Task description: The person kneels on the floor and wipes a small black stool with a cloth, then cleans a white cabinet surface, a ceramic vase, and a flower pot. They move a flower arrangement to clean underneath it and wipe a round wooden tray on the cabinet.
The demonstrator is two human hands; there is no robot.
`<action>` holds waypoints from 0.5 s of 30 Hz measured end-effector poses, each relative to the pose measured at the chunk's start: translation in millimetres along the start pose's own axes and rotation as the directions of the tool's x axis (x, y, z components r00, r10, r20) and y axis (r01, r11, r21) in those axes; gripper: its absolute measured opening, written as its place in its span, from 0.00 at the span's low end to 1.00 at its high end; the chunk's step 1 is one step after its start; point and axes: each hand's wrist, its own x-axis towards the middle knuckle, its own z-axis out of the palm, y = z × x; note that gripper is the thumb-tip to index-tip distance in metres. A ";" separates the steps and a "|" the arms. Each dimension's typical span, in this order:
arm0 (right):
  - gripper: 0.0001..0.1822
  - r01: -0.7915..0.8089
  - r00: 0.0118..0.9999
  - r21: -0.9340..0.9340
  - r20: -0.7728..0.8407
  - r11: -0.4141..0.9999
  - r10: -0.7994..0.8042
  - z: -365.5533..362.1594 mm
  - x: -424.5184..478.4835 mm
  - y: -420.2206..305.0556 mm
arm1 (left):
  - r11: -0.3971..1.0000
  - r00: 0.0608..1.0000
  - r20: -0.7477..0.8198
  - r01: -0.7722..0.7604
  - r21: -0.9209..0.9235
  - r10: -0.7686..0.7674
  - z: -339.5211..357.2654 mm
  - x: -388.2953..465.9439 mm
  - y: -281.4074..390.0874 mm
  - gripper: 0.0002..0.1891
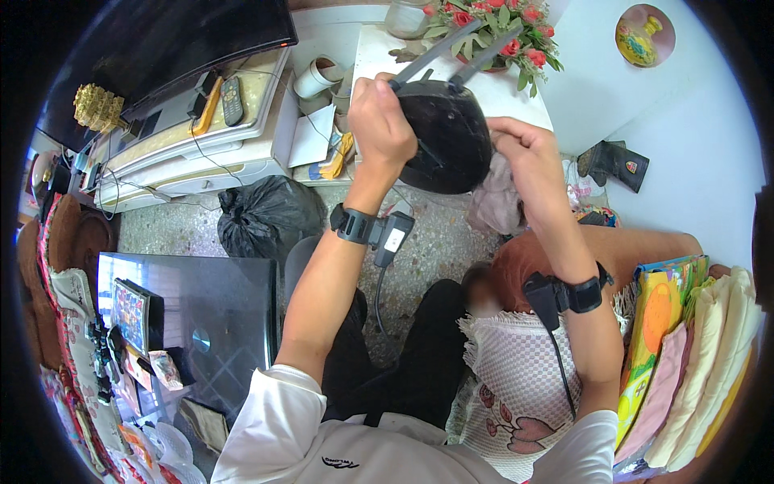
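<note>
A black Wi-Fi router (446,136) with two grey stick antennas (436,53) is held up in front of me, its antennas pointing away. My left hand (382,121) grips its left edge, close to the base of one antenna. On the opposite side, my right hand (527,145) pinches a greyish-brown cloth (497,196), which hangs down below the fingers beside the router's right edge. Whether those fingertips also touch the casing cannot be told. Both wrists carry black strapped devices with cables.
Behind the router is a white cabinet (373,57) with artificial red flowers (526,57) on it. A television (199,42) and remote control (231,101) are at the left. On the floor sits a black plastic bag (269,215). A glossy dark table (236,314) flanks me left, a covered sofa (508,363) right.
</note>
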 end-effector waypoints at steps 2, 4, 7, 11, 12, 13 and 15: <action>0.12 -0.076 0.992 -0.038 -0.102 0.996 0.072 5.0 -11.4 -21.3 | 0.999 0.999 0.017 -0.051 0.009 0.051 0.6 -4.6 0.4 0.21; 0.12 0.101 0.975 -0.146 -0.183 0.984 -0.127 10.8 -17.8 -26.7 | 0.999 0.999 0.021 -0.045 0.010 0.045 2.6 -6.5 8.6 0.21; 0.12 0.365 0.881 -0.331 -0.179 0.870 -0.438 16.0 -21.4 -20.1 | 1.000 1.000 0.010 0.010 0.004 -0.010 7.6 -10.9 9.9 0.21; 0.15 0.468 0.856 -0.389 -0.024 0.793 -0.517 12.6 -16.4 -12.2 | 0.988 0.990 -0.028 0.133 -0.078 -0.135 15.3 -13.6 -6.1 0.22; 0.16 0.414 0.899 -0.338 0.008 0.845 -0.437 8.9 -14.8 -11.8 | 0.976 0.987 -0.016 0.156 -0.154 -0.161 15.3 -10.3 -9.3 0.27; 0.16 0.352 0.934 -0.288 0.045 0.891 -0.355 6.1 -12.6 -11.1 | 0.949 0.974 -0.031 0.212 -0.235 -0.225 15.9 -8.2 -11.7 0.28; 0.18 0.304 0.940 -0.071 0.187 0.950 -0.287 2.7 -1.5 7.0 | 0.865 0.936 -0.033 0.311 -0.395 -0.352 19.5 -4.2 -16.1 0.31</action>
